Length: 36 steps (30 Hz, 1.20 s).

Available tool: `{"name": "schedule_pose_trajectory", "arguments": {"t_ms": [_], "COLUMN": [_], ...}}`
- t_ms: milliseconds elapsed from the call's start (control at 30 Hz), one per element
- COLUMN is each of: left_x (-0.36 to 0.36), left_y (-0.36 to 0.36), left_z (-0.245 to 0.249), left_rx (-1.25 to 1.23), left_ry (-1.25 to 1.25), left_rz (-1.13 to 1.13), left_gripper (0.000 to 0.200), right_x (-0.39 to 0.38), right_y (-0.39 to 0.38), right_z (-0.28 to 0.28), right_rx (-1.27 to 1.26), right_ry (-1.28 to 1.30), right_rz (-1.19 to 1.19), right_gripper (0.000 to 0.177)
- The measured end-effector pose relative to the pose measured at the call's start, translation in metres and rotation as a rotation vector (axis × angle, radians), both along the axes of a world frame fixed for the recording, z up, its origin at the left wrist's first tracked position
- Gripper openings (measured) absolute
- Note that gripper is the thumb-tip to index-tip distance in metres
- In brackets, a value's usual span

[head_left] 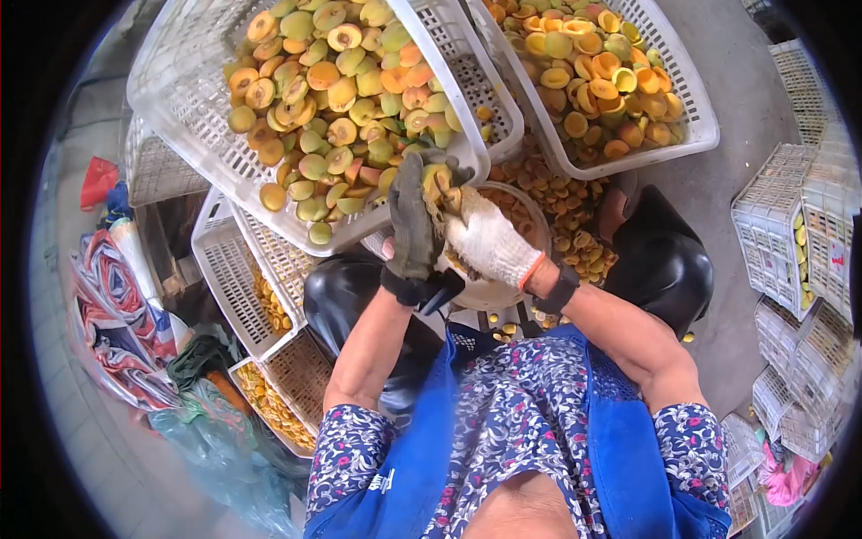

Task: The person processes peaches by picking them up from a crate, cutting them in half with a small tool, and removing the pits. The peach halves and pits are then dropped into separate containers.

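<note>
At far left lies a striped sheet (121, 305), then a large white crate (193, 135) of heaped fruit (332, 99), some halved. By its near corner, the dark-gloved left hand (413, 216) has its grip closed around a single fruit (436, 182). Just right, the white-gloved right hand (489, 235) touches that fruit; whether its grip encloses anything, I cannot tell. Below it sits a bucket (540, 220), then a second crate (646, 164) of cut halves (602, 81), and stacked crates (774, 216) at far right.
</note>
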State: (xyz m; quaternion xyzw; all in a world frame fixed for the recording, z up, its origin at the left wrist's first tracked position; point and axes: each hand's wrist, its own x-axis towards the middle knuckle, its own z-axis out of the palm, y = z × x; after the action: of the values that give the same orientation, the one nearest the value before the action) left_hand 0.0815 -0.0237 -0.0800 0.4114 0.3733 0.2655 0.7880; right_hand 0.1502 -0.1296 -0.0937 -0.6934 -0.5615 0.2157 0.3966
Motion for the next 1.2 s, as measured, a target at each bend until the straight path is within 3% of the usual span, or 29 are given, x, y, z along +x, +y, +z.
{"name": "schedule_pose_trajectory", "arguments": {"t_ms": [67,133,200,233,267,333,367,467,533,600,633,733,767,800,867,900,933,1000,1033,1133,1200], "left_x": [0.005,0.006,-0.002,-0.003,-0.003,-0.005,-0.007,-0.010,-0.006,-0.002,-0.003,-0.005,-0.007,-0.008,-0.009,-0.012,-0.012,-0.013,-0.013,-0.011,-0.012], "left_y": [0.007,0.013,0.019,0.020,0.020,0.018,0.017,0.023,0.024,0.025,0.028,0.031,0.023,0.018,0.012,0.010,0.009,0.008,0.009,0.008,0.005], "left_z": [0.003,0.003,-0.008,0.000,0.007,0.016,0.013,0.017,0.028,0.036,0.025,0.002,-0.001,0.001,0.004,0.004,0.004,0.005,0.005,0.004,0.010], "left_rx": [0.002,-0.067,0.313,0.143,0.141,-0.094,-0.081,-0.114,-0.091,-0.118,-0.007,-0.093,-0.075,-0.070,-0.158,-0.202,-0.204,-0.222,-0.219,-0.172,-0.110], "left_ry": [-0.049,-0.062,0.073,0.004,0.005,-0.103,-0.167,-0.198,-0.151,-0.088,-0.075,-0.218,-0.174,-0.175,-0.250,-0.234,-0.232,-0.248,-0.246,-0.361,-0.243], "left_rz": [-0.037,0.006,-0.081,-0.066,-0.063,0.001,-0.059,-0.156,-0.202,-0.112,-0.095,-0.179,-0.135,-0.135,-0.231,-0.243,-0.245,-0.351,-0.353,-0.483,-0.472], "left_gripper": [0.039,0.039,0.038,0.039,0.039,0.039,0.040,0.041,0.044,0.048,0.048,0.046,0.045,0.045,0.044,0.042,0.042,0.041,0.041,0.040,0.038], "right_x": [0.006,0.010,0.015,0.017,0.022,0.031,0.034,0.031,0.033,0.028,0.022,0.010,0.013,0.018,0.029,0.028,0.026,0.025,0.028,0.019,0.019], "right_y": [0.010,0.016,0.024,0.026,0.028,0.029,0.026,0.020,0.018,0.017,0.016,0.009,0.009,0.007,-0.004,-0.016,-0.018,-0.020,-0.021,-0.025,-0.027], "right_z": [0.010,0.021,0.027,0.033,0.042,0.060,0.049,0.031,0.050,0.035,0.026,0.013,0.010,0.014,0.032,0.040,0.042,0.044,0.042,0.036,0.024], "right_rx": [-0.149,-0.195,-0.302,-0.347,-0.350,-0.626,-0.640,-0.499,-0.539,-0.248,-0.251,-0.171,-0.320,-0.316,-0.528,-0.454,-0.453,-0.626,-0.624,-0.574,-0.586], "right_ry": [0.408,0.520,0.607,0.654,0.655,0.846,0.988,0.868,0.871,0.601,0.538,0.473,0.558,0.557,0.936,1.304,1.306,1.862,1.908,1.904,1.792], "right_rz": [-0.138,-0.126,-0.043,-0.028,-0.026,0.069,0.135,0.160,0.114,0.086,0.062,0.069,0.131,0.132,0.274,0.198,0.196,0.082,0.191,0.149,0.145], "right_gripper": [0.024,0.025,0.030,0.032,0.032,0.031,0.033,0.034,0.034,0.034,0.033,0.032,0.038,0.038,0.035,0.027,0.027,0.019,0.016,0.014,0.013]}}
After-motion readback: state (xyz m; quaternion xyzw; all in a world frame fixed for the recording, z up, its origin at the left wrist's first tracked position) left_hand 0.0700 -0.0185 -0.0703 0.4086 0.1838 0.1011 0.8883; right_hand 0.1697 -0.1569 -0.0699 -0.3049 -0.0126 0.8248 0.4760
